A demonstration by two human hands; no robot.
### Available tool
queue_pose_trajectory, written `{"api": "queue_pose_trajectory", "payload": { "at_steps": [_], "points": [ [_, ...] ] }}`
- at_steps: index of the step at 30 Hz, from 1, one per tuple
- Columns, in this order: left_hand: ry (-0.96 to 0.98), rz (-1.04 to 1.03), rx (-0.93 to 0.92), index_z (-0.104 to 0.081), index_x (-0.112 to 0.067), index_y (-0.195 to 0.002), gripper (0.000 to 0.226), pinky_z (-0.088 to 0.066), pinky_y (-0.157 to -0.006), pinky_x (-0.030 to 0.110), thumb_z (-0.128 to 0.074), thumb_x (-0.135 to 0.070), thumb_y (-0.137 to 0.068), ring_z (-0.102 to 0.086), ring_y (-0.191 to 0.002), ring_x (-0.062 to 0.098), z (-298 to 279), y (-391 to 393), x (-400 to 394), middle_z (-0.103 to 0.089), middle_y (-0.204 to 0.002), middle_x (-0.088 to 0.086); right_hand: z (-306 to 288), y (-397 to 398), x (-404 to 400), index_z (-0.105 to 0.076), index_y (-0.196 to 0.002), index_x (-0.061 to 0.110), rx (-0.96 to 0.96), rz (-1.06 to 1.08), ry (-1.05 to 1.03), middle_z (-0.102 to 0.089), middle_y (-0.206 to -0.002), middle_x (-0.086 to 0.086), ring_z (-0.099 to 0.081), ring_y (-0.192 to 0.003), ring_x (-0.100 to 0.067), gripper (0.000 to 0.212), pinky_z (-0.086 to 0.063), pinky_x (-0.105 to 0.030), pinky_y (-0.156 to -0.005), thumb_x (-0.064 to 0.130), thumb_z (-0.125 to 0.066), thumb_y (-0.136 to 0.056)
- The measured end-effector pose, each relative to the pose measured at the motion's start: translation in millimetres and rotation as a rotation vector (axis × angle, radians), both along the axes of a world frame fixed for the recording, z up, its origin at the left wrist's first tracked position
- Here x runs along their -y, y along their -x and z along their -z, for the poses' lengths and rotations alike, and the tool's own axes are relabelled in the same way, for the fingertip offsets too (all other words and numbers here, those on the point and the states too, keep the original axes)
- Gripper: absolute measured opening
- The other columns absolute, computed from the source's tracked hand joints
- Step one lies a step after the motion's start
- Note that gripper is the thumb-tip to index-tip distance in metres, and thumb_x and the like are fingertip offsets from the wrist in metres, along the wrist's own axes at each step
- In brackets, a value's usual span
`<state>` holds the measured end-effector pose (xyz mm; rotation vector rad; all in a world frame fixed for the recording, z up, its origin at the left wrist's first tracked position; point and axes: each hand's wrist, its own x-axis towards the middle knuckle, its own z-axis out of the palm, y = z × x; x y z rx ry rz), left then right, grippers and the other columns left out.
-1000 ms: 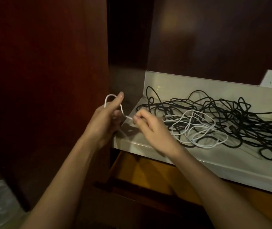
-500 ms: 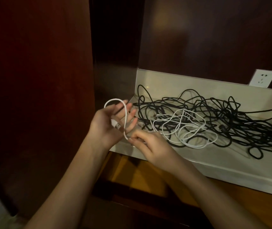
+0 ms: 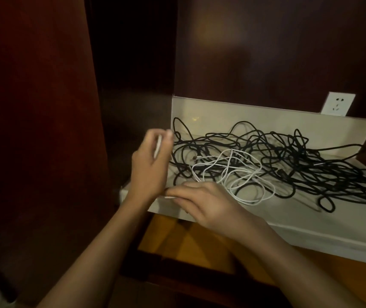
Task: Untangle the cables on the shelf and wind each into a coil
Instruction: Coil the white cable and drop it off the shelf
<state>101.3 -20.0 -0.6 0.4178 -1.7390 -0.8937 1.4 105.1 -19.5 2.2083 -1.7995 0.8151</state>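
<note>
A white cable [image 3: 239,181] lies in loose loops on the cream shelf [image 3: 288,210], tangled with a much larger heap of black cable [image 3: 299,161] behind and to the right of it. My left hand [image 3: 151,167] is raised at the shelf's left end, back toward me, with a loop of the white cable wound over its fingers; it is blurred. My right hand [image 3: 204,203] is just below it near the shelf's front edge, fingers pinching the white cable's strand and pointing left.
The shelf has a low cream back wall [image 3: 266,116], and a white wall socket [image 3: 337,104] sits above it at the right. Dark wood panels [image 3: 44,130] close in the left side and the back. An orange-brown wooden surface [image 3: 188,241] lies under the shelf.
My left hand has turned its back toward me and lifted slightly, keeping the white loop. My right hand has carried the strand down and under the left hand.
</note>
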Motion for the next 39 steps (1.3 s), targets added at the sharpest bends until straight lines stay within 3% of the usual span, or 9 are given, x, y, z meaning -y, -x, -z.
{"api": "queue_pose_trajectory", "payload": {
  "at_steps": [3, 8, 16, 19, 25, 28, 31, 35, 39],
  "points": [
    [0.103, 0.233, 0.258, -0.069, -0.019, -0.099, 0.067, -0.043, -0.068, 0.021, -0.029, -0.073, -0.092, -0.061, -0.073, 0.0, 2.1, -7.3, -10.3, -0.065, -0.077, -0.017, -17.2, 5.6, -3.9, -0.057, -0.103, 0.026, 0.08, -0.008, 0.062, -0.068, -0.096, 0.004, -0.065, -0.083, -0.014, 0.012, -0.055, -0.04, -0.071, 0.032, -0.059, -0.093],
    [-0.084, 0.635, 0.533, -0.069, -0.047, -0.074, 0.029, -0.04, -0.06, 0.012, -0.048, -0.052, -0.094, -0.055, -0.064, -0.002, -9.1, -17.7, -31.5, -0.065, -0.074, -0.015, -45.2, 24.3, -9.1, -0.052, -0.093, 0.02, -0.006, 0.09, 0.16, -0.063, -0.074, 0.004, -0.06, -0.065, -0.019, 0.017, -0.051, -0.04, -0.058, 0.024, -0.063, -0.081],
    [-0.54, 0.936, 0.272, -0.064, 0.002, -0.107, 0.031, -0.023, -0.042, 0.021, -0.051, -0.019, -0.088, -0.036, -0.047, 0.01, -6.4, -19.7, -24.1, -0.048, -0.069, 0.011, -47.5, 46.0, -17.5, -0.058, -0.101, 0.01, 0.658, -0.119, -0.034, -0.066, -0.076, -0.008, -0.061, -0.071, -0.035, 0.027, -0.048, -0.053, -0.068, 0.027, -0.071, -0.087],
    [-0.524, 0.901, 0.26, -0.053, 0.018, -0.116, 0.05, -0.022, -0.042, 0.026, -0.045, -0.02, -0.085, -0.038, -0.047, 0.014, -1.9, -14.5, -25.6, -0.045, -0.07, 0.021, -35.2, 55.5, -14.3, -0.062, -0.1, 0.009, 0.655, -0.042, -0.037, -0.065, -0.085, -0.013, -0.064, -0.081, -0.031, 0.016, -0.05, -0.054, -0.078, 0.02, -0.069, -0.09],
    [-0.444, 0.748, 0.401, -0.058, -0.004, -0.124, 0.041, -0.032, -0.047, 0.023, -0.052, -0.021, -0.087, -0.039, -0.05, 0.013, -0.6, -16.3, -30.0, -0.055, -0.069, 0.012, -34.0, 60.2, -8.6, -0.067, -0.097, 0.018, 0.574, 0.073, -0.008, -0.069, -0.093, -0.005, -0.066, -0.087, -0.029, 0.007, -0.051, -0.057, -0.08, 0.023, -0.067, -0.092],
    [-0.423, 0.646, 0.506, -0.065, -0.026, -0.119, 0.039, -0.024, -0.047, 0.025, -0.051, -0.056, -0.096, -0.032, -0.047, 0.011, -5.8, -16.2, -32.9, -0.047, -0.057, 0.003, -49.2, 50.8, -11.5, -0.068, -0.094, 0.016, 0.502, 0.074, 0.112, -0.067, -0.084, 0.0, -0.065, -0.08, -0.021, 0.01, -0.052, -0.052, -0.076, 0.025, -0.069, -0.09],
    [-0.432, 0.634, 0.587, -0.066, -0.034, -0.119, 0.063, -0.021, -0.048, 0.03, -0.038, -0.08, -0.086, -0.035, -0.045, 0.015, -6.9, -11.1, -33.4, -0.06, -0.071, 0.024, -60.1, 32.8, -13.6, -0.066, -0.094, 0.012, 0.421, 0.013, 0.235, -0.066, -0.078, 0.002, -0.064, -0.073, -0.016, 0.011, -0.053, -0.04, -0.068, 0.023, -0.067, -0.092],
    [-0.367, 0.643, 0.459, -0.059, -0.014, -0.117, 0.042, -0.035, -0.045, 0.019, -0.041, -0.048, -0.102, -0.047, -0.047, 0.007, -7.3, -15.9, -42.1, -0.064, -0.065, -0.002, -50.0, 23.7, -9.0, -0.067, -0.094, 0.012, 0.588, 0.03, 0.266, -0.067, -0.082, -0.002, -0.065, -0.078, -0.018, 0.004, -0.053, -0.043, -0.072, 0.016, -0.065, -0.094],
    [-0.331, 0.524, 0.304, -0.064, -0.013, -0.093, 0.033, -0.037, -0.051, 0.03, -0.045, -0.038, -0.105, -0.043, -0.052, 0.014, -4.0, -15.9, -39.6, -0.053, -0.063, 0.004, -32.6, 24.5, -9.0, -0.071, -0.103, 0.016, 0.672, 0.046, 0.251, -0.069, -0.098, 0.001, -0.066, -0.094, -0.011, 0.014, -0.055, -0.038, -0.084, 0.01, -0.06, -0.097]
  ]
}}
